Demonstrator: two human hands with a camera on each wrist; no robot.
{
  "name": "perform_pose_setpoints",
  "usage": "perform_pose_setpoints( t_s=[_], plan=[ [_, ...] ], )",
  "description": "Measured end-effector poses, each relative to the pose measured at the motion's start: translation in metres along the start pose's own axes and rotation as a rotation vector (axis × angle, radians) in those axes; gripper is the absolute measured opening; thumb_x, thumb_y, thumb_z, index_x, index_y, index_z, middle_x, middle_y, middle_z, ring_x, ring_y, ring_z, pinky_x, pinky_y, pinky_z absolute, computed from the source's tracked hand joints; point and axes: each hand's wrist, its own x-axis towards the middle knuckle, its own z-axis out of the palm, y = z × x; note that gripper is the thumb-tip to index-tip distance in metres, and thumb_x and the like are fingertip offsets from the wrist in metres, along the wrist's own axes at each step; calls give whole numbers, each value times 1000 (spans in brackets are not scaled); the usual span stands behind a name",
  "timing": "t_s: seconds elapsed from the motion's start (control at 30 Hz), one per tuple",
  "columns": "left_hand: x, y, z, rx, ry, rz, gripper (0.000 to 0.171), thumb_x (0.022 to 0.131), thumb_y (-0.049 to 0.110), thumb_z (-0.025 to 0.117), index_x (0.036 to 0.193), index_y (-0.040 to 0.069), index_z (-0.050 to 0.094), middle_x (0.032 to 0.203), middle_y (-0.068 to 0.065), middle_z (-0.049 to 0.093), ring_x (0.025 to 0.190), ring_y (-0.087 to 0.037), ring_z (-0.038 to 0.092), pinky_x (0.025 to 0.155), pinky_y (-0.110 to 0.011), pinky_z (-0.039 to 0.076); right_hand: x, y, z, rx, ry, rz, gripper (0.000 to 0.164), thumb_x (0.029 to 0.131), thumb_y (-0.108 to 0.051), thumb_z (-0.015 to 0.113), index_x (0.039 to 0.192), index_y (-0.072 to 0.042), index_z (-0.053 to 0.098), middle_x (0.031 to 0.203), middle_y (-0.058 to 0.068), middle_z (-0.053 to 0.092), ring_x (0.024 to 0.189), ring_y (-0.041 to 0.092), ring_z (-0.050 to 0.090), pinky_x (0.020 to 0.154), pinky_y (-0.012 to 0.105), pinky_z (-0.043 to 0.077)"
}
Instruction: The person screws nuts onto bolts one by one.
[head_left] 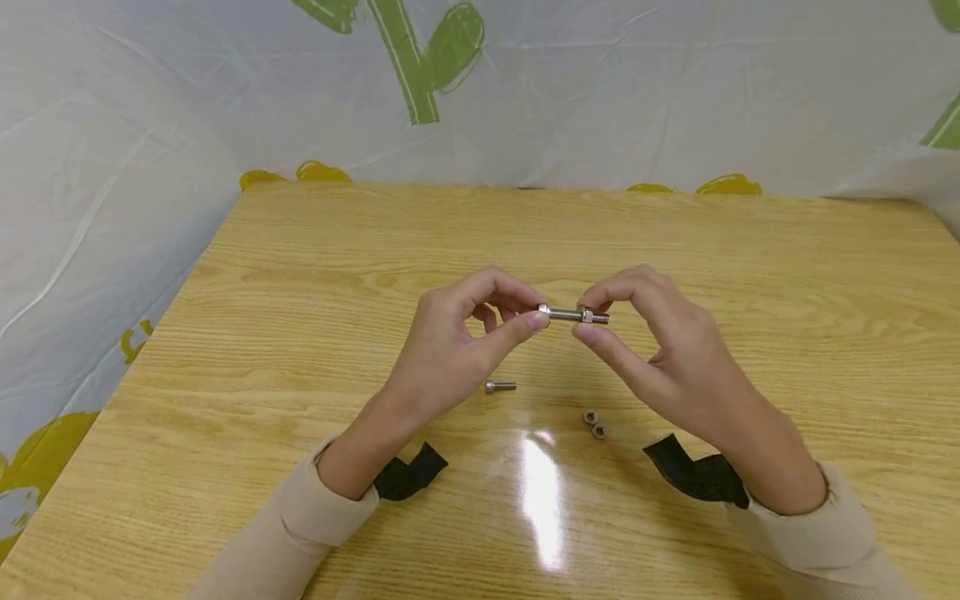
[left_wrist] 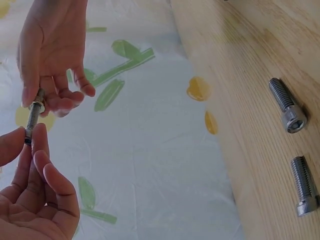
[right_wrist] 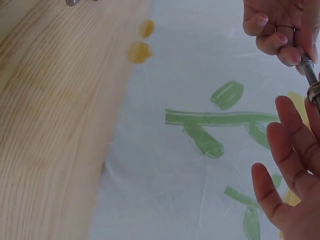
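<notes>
Above the table, my left hand (head_left: 453, 342) pinches the head end of a silver bolt (head_left: 564, 315) between thumb and forefinger. The bolt lies about level, its threaded end pointing right. A hex nut (head_left: 587, 315) sits on the thread, with a short length of shaft sticking out past it. The thumb and forefinger of my right hand (head_left: 678, 358) hold this nut from either side. In the right wrist view the nut (right_wrist: 314, 92) is partly cut off by the frame edge, and the right hand's other fingers are spread loosely.
Two hex nuts (head_left: 595, 423) lie touching on the wooden table (head_left: 300, 333), nearer me. A socket head bolt (head_left: 500, 387) lies left of them. The left wrist view has two such bolts, one (left_wrist: 287, 106) above the other (left_wrist: 304, 186). A patterned cloth (head_left: 600, 92) hangs behind.
</notes>
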Motion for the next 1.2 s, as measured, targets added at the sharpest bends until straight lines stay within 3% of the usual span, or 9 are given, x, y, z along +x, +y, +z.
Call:
perform_pose_setpoints(
  t_s=[0.17,0.37,0.43,0.53,0.67,0.87,1.2],
  plan=[
    [0,0,1,-24,-4,5,8,86,11,66,93,7,66,84,-1,67,76,-7,54,67,-24,47,1,-1,2,14,11,7,16,96,-19,52,93,-5,59,92,1,60,90,9,49,84,23,36],
    [0,1,2,-16,-11,-3,8,86,11,66,93,7,66,84,0,67,76,-7,54,67,-23,47,1,-2,4,18,36,59,38,100,-33,37,90,-7,63,84,-2,60,82,5,45,76,25,32],
    [0,1,2,-5,-8,-1,8,86,12,66,93,8,66,84,0,67,76,-7,54,67,-23,47,0,-3,3,14,10,108,35,99,-34,40,96,-8,63,86,-2,60,84,6,45,75,26,32],
    [-1,1,2,8,-4,9,8,87,12,65,94,7,66,84,0,67,75,-7,54,66,-23,47,-1,-4,1,-7,-27,142,26,93,-28,57,109,-8,59,95,-2,59,89,8,47,77,27,35],
    [-1,0,1,23,1,23,8,87,11,64,94,7,66,84,-1,67,75,-7,54,66,-23,47,0,-3,1,-10,-22,82,38,84,-19,70,114,-4,53,100,0,58,92,8,49,82,22,38],
    [0,0,1,19,10,27,8,87,11,65,93,7,66,84,-1,67,75,-7,54,66,-23,47,1,-1,2,-12,23,-24,34,92,-31,57,104,0,54,96,3,58,89,8,50,82,18,39],
    [-1,1,1,21,11,21,8,87,12,65,93,7,66,84,0,66,75,-7,54,67,-23,47,1,0,4,-5,42,-52,41,92,-40,50,101,0,56,95,4,59,88,9,49,79,18,38]
  ],
)
